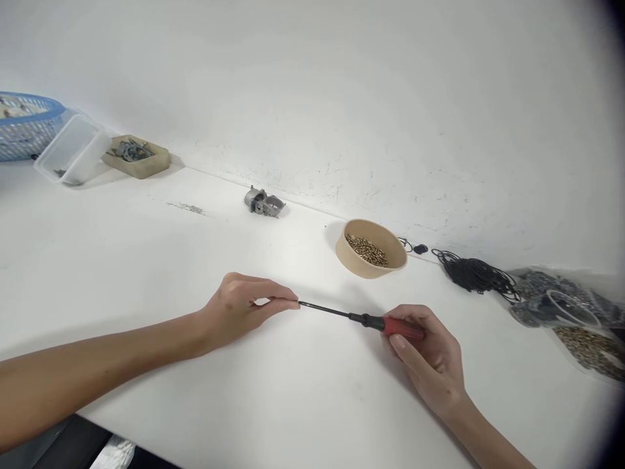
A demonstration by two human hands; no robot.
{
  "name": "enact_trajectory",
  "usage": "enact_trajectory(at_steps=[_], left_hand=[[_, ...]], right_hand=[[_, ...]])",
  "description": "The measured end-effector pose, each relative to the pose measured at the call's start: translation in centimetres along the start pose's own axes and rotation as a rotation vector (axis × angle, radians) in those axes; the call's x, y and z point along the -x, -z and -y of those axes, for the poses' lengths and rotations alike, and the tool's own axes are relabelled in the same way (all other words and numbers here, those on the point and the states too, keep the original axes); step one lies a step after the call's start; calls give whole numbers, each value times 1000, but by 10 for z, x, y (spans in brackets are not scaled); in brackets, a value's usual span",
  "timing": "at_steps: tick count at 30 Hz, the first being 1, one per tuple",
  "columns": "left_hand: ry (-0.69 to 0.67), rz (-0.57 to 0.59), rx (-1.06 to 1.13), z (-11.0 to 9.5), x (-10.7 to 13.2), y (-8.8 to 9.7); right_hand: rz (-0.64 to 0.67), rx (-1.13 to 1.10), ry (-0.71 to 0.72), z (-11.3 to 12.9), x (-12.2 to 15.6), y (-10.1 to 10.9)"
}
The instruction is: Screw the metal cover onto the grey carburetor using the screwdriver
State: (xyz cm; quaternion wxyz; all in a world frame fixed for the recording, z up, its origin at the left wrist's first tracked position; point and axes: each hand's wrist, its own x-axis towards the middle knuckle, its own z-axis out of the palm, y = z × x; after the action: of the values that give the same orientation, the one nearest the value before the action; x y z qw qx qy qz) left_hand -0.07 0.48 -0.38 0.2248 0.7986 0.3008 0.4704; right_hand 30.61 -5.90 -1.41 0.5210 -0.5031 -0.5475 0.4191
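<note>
The right hand [432, 355] is closed around the red handle of a screwdriver [364, 318], which lies low over the middle of the tabletop [146, 260], nearer its front edge. The left hand [239, 306] pinches its fingers [278, 303] together right at the black shaft's tip. Judging from this, the step goes best with the shaft held level and steady while the pinch stays snug at the tip — a small slip would drop whatever is there. Whether the fingers hold a screw cannot be told; the tip is covered. A bowl of brass screws [371, 249] sits toward the back edge, a grey metal part [263, 202] left of it — the bags at the right edge are blurred.
</note>
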Motion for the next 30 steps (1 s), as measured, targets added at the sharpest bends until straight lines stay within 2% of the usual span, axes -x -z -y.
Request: enact_trajectory(at_steps=[4,8,12,17,24,30], left_hand=[[6,1,-3,-1,-1,1],[-11,9,-14,-1,-1,1],[-37,24,-11,0,0,1],[-46,16,0,-1,0,2],[-36,14,4,1,0,2],[-49,28,10,-1,1,2]], right_hand=[[-40,7,7,0,0,-2],[-97,59,-83,4,-2,-4],[-72,118,-157,8,-4,-6],[-38,166,-163,8,-4,-8],[-56,99,-98,2,-5,-3],[-12,17,-163,0,-8,4]])
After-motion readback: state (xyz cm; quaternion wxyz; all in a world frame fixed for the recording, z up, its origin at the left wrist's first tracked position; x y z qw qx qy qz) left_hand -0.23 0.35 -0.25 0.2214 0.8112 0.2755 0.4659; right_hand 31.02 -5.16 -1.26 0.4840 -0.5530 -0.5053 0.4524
